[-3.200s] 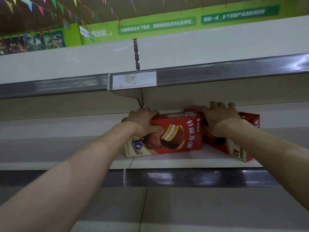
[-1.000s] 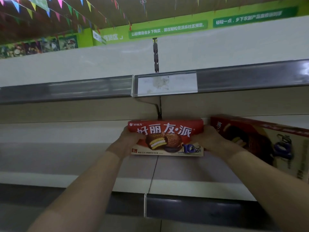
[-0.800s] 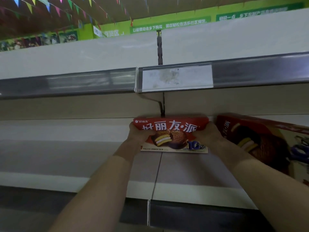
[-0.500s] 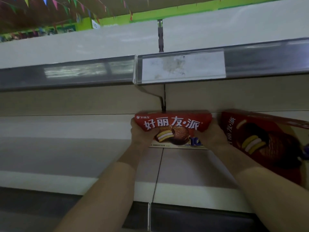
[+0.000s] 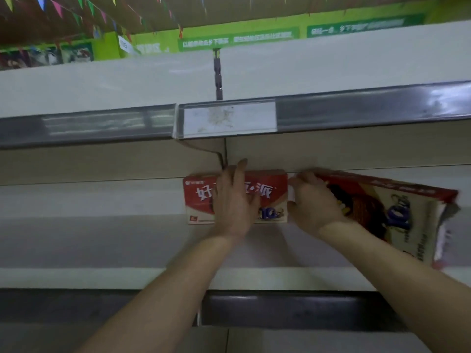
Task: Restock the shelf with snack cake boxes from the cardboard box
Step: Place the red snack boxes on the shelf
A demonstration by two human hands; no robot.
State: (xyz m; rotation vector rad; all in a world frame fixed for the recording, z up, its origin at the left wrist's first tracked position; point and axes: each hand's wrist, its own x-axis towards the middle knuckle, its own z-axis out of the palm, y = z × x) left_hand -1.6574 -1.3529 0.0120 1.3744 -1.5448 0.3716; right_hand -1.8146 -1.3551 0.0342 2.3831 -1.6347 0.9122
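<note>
Red-and-cream snack cake box [image 5: 272,193] upright at back of shelf [image 5: 102,250], under left hand [image 5: 233,202] — fingers straight, flat on front. White Chinese lettering, blue "10". Right hand [image 5: 314,205] grips corner of second box [image 5: 397,212], tilted, just right — same "10".

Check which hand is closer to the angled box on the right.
Right. The right hand touches the angled snack cake box's near end; the left hand lies flat on the upright snack cake box beside it.
</note>
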